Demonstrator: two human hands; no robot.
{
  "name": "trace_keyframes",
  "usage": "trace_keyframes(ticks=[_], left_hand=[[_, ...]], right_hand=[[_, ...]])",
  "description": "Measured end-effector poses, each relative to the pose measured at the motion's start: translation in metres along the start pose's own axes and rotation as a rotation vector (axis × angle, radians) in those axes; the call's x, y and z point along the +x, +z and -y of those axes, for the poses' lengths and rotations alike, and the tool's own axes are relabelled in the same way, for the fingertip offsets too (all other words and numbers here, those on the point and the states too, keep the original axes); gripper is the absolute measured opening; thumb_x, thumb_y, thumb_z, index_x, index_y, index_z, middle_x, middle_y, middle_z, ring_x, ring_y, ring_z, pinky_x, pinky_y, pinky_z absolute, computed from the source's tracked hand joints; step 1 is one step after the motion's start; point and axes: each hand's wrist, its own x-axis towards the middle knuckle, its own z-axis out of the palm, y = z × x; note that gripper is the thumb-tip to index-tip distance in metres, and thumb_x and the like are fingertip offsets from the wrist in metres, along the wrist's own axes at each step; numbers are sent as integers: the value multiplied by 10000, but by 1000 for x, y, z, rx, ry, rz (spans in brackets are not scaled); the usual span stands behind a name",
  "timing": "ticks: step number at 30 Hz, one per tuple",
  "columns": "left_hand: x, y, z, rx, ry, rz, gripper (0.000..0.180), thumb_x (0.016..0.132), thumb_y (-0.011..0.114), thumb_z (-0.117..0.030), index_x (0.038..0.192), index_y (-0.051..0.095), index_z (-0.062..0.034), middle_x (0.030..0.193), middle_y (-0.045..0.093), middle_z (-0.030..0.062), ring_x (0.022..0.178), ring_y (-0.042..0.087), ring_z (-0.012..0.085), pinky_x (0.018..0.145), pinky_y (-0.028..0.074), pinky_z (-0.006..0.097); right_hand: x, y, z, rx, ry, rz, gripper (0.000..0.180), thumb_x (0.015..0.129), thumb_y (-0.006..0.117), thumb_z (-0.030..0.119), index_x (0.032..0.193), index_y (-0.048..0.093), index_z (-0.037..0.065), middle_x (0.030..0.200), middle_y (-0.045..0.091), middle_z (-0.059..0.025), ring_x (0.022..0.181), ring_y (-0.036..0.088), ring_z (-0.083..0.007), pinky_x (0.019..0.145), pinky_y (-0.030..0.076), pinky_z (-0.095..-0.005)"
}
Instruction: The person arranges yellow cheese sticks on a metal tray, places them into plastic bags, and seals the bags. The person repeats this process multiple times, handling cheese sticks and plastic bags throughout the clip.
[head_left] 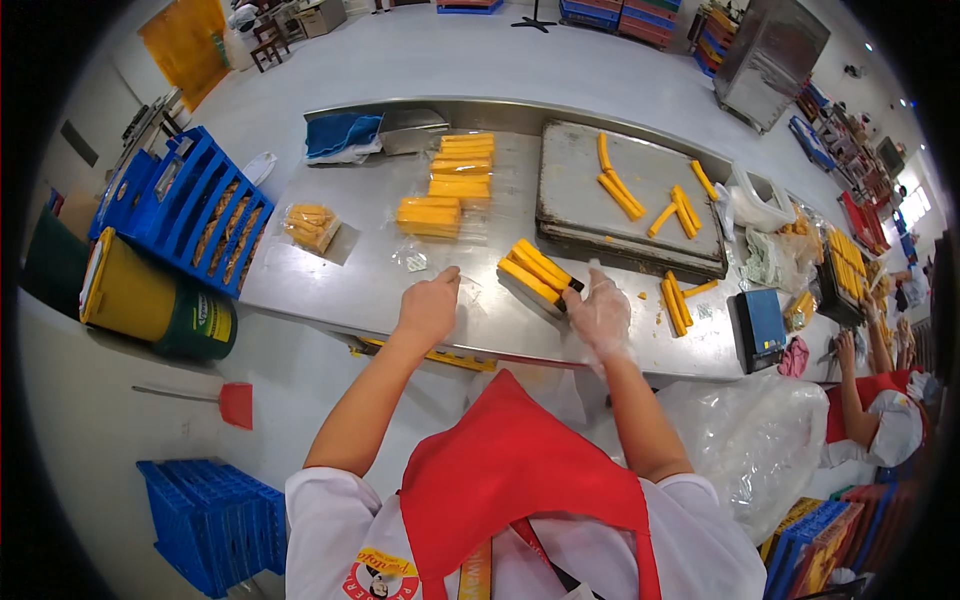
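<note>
My right hand (600,315), in a clear plastic glove, grips the dark end of a small metal holder (533,296). Several yellow sticks (540,264) lie side by side in this holder, which is tilted on the steel table. My left hand (430,305) is bare and sits to the left of the holder. Its fingers are drawn together, with a faint clear film beside the fingertips; what they pinch is too thin to make out. Just beyond it lies a clear bag with a small pale label (415,263). Farther off, packed bundles of yellow sticks (428,216) form a row.
Loose yellow sticks lie on a dark-rimmed baking tray (630,240) and beside it (677,305). A bagged pack (312,228) rests at the left. Blue crates (190,205) and a green-and-yellow bin (160,300) flank the table (350,290). A co-worker's arm (855,390) shows at right.
</note>
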Motion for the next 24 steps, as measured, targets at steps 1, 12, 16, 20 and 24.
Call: trace_keyframes(ticks=[1,12,16,20,24], left_hand=[[3,1,2,-1,-1,7,306,891,531,-51,1157,680,-21,1369,607,30,942,699,328,826,565,433],[28,-17,4,-45,74,44,491,768,566,-4,1251,647,-33,1416,569,90,1115,646,309,931,539,431],[22,-25,2,-80,68,86,548,765,547,12,1309,606,-17,1446,543,99,1163,619,313,971,519,421],[26,-25,-17,-151,140,118,582,772,521,30,1352,568,-1,1460,526,121,1219,583,328,1023,487,410],[27,-13,-40,-373,179,61,615,767,470,69,1378,530,33,1465,503,187,1295,523,354,1082,443,388]], right_hand=[[3,8,-18,1,9,-3,272,834,623,209,1044,696,54,1001,686,-228,996,666,-342,857,530,-446],[13,4,-58,128,-428,464,260,719,682,72,976,642,65,869,631,-178,752,643,-292,654,522,-393],[5,-59,-20,902,370,780,274,798,544,110,993,614,-70,678,517,-60,568,507,-129,537,415,-255],[0,-60,-25,885,304,845,332,784,576,120,1066,635,-46,720,555,-40,576,492,-106,541,397,-243],[12,-69,-17,901,383,863,318,789,584,130,1058,656,-22,753,592,-37,598,511,-97,548,398,-242]])
